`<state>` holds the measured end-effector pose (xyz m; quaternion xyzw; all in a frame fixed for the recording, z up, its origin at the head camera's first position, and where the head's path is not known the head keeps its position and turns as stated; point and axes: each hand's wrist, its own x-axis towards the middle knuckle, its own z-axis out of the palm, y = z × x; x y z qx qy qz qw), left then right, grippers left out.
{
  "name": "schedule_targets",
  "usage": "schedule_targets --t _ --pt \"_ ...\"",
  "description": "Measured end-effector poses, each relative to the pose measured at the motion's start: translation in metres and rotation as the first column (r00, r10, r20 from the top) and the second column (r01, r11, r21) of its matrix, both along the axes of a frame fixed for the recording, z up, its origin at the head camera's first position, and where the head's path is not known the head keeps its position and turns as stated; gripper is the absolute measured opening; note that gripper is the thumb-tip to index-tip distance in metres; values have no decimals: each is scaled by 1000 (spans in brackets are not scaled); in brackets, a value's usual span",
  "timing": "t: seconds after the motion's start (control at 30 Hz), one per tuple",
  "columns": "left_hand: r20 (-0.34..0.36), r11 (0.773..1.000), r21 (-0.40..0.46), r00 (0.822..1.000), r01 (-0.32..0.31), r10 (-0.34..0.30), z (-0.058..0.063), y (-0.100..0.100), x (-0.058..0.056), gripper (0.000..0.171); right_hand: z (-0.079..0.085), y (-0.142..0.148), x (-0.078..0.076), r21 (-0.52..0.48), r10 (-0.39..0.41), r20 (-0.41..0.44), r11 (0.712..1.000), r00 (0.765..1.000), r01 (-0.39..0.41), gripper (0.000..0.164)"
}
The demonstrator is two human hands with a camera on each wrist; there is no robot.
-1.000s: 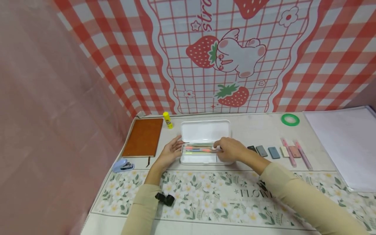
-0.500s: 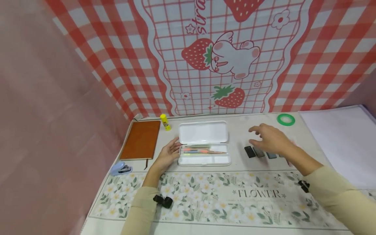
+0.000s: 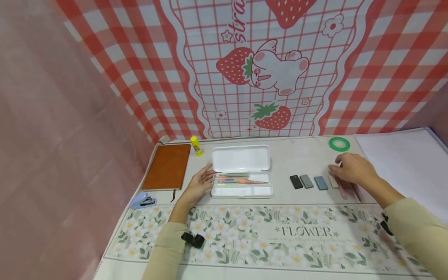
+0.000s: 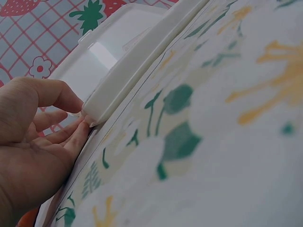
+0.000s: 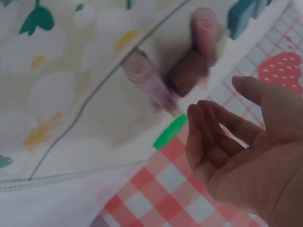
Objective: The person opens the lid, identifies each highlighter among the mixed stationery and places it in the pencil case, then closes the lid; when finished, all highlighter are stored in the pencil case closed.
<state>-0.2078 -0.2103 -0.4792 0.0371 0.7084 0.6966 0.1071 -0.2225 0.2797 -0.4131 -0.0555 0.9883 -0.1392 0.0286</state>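
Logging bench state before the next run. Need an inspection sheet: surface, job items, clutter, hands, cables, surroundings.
Surface: pale mat with a floral band along the near side.
Job items: case open, lid back, slim pens inside; two pink pens outside it, partly hidden by the right hand.
Clutter: notebook, stapler and glue stick left of the case; small blocks, green tape and white sheet right.
Hands: left hand touches the case's left end; right holds nothing.
Cables: nothing seen.
Surroundings: strawberry-print backdrop behind, pink curtain left.
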Motion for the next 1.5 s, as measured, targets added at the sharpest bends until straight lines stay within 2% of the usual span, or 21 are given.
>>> schedule_targets --t 0.13,0.23,0.4,0.67,0.87,1.0,1.2,1.43,1.5 --pt "-8 1000 7 1000 0 0 0 0 1 81 -5 2 -6 6 -38 61 999 997 38 39" --pt "-9 1000 10 1000 -1 1 0 1 1 81 -7 1 -7 -4 -34 93 999 995 35 32" --pt "7 1000 9 1000 -2 2 0 1 0 81 -11 0 -5 -17 10 77 1000 997 -8 25" --pt "6 1000 11 1000 7 -7 1 -1 0 82 -10 -4 -5 -26 13 34 1000 999 -12 24" --pt "6 1000 12 1000 6 -6 1 0 1 81 9 -12 -6 -71 30 -16 997 999 -31 28" --pt "6 1000 0 1000 4 -4 1 0 1 81 24 -17 -8 -65 56 -58 996 997 -59 25" --pt "1 1000 13 1000 20 -20 0 -1 1 80 37 -27 -8 -55 82 -94 995 992 -87 24" --pt "8 1000 23 1000 19 -19 0 -2 -1 79 58 -64 -9 -35 162 -116 985 980 -167 29" --pt "5 1000 16 1000 19 -19 0 -2 -1 80 64 -79 -9 -40 202 -143 977 969 -209 28"
